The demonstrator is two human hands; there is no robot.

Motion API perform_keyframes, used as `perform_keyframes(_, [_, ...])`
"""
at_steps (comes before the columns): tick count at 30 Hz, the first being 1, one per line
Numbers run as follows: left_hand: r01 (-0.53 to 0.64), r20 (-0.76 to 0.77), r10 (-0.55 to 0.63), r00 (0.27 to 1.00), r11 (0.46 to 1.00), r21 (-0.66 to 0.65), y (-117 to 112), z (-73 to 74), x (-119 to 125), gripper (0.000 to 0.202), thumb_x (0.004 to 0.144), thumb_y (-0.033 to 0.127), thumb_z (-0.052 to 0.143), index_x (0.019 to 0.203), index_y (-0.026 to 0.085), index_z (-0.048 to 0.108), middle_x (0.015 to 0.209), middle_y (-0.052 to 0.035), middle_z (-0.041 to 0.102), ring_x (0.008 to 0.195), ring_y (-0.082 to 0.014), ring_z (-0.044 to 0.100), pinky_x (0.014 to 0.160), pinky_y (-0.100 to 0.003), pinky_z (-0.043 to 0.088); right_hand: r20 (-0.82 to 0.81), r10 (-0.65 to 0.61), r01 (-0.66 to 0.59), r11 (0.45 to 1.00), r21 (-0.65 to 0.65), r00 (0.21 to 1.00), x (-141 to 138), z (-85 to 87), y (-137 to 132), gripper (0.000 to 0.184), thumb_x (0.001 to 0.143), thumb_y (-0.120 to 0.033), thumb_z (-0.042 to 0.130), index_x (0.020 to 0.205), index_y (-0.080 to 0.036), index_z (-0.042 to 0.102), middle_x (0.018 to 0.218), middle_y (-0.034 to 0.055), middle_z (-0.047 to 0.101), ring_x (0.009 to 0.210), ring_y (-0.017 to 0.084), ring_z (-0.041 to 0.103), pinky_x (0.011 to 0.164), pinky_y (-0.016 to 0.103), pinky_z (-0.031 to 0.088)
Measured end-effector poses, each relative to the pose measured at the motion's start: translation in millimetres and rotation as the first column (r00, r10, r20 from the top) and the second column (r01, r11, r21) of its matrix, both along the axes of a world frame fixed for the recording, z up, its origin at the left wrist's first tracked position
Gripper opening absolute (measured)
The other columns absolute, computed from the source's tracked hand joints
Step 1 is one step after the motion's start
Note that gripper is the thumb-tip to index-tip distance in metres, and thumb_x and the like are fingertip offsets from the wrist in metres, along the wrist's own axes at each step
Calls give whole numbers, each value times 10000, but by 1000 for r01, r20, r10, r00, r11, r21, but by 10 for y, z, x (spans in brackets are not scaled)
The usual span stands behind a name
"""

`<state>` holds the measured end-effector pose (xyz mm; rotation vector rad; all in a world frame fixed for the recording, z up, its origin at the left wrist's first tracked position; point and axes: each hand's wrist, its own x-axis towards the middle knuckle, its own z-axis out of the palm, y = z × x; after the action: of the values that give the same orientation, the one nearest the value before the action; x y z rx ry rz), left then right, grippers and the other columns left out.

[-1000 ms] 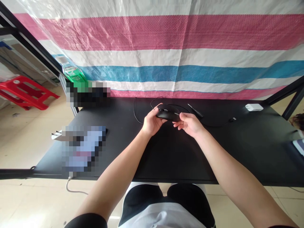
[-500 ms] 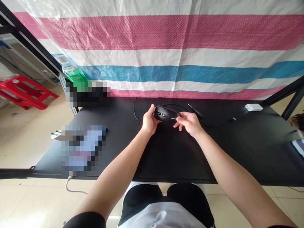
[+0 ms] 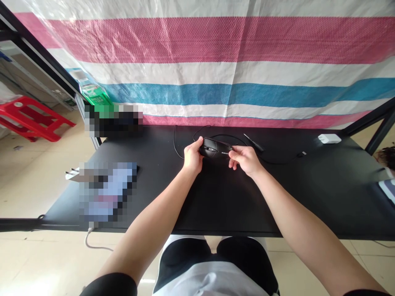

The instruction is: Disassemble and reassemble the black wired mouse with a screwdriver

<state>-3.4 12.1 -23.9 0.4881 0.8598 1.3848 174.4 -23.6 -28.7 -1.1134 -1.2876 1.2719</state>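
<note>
1. Your left hand (image 3: 193, 158) is closed round the left end of the black mouse (image 3: 215, 148), with the fingers curled on it.
2. Your right hand (image 3: 245, 159) pinches the mouse's right end between thumb and fingertips. The other fingers are tucked in narrow.
3. The mouse sits between the two hands, gripped by both, over the far middle of the black table (image 3: 222, 201) (I cannot tell whether it rests on the top or is just clear of it).
4. The black cable (image 3: 174, 142) loops on the table just far and left of your left hand.
5. A screwdriver (image 3: 253, 142) lies flat on the table, just far and right of your right hand, and neither hand touches it.
6. A white adapter block (image 3: 329, 138) sits at the far right of the table, well apart from both hands.
7. Count: 1 mouse, 1 black cable, 1 screwdriver, 1 white block, 2 hands on the mouse.
8. A striped tarp (image 3: 216, 61) hangs along the far edge, and a red stool (image 3: 33, 119) stands on the floor at far left.
</note>
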Motion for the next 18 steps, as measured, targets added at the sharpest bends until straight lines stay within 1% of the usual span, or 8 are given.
perform_keyframes(3, [26,30,-26,999,1000,-3,3,5,-23,254,627,311,791,581,140,610,555,9,610,515,-110,575,541,-238,457,19,21,-21,1000,18,1000,4,-1,-4,412,653,-529,808,667,-143,665,474,-1,575,405,140,577,337,222,428])
perform_keyframes(5, [61,45,-60,997,998,-5,0,12,-33,250,622,331,779,585,139,622,553,12,608,511,-103,569,532,-227,453,35,32,-33,999,28,999,7,4,-9,398,662,-517,805,673,-144,667,477,-2,580,405,139,574,341,224,430])
perform_keyframes(9, [108,-9,-107,994,994,10,-16,25,-28,301,625,396,789,709,117,710,617,-17,659,572,-120,610,564,-226,473,67,41,-43,999,30,997,13,10,-16,390,680,-516,791,690,-144,672,470,-5,578,395,136,562,343,228,426])
perform_keyframes(13, [91,-67,-89,994,995,34,-34,35,-13,299,598,378,816,704,116,721,629,-34,677,585,-133,622,588,-241,486,83,49,-52,998,34,995,15,3,-15,389,694,-519,778,700,-145,673,472,-4,580,404,139,568,351,230,428])
perform_keyframes(18, [51,-94,-46,995,997,58,-43,52,-10,279,591,372,814,676,122,723,631,-44,689,580,-143,626,599,-261,496,87,65,-67,997,25,994,4,3,-18,401,694,-533,769,679,-148,658,465,-1,579,400,138,562,355,233,425])
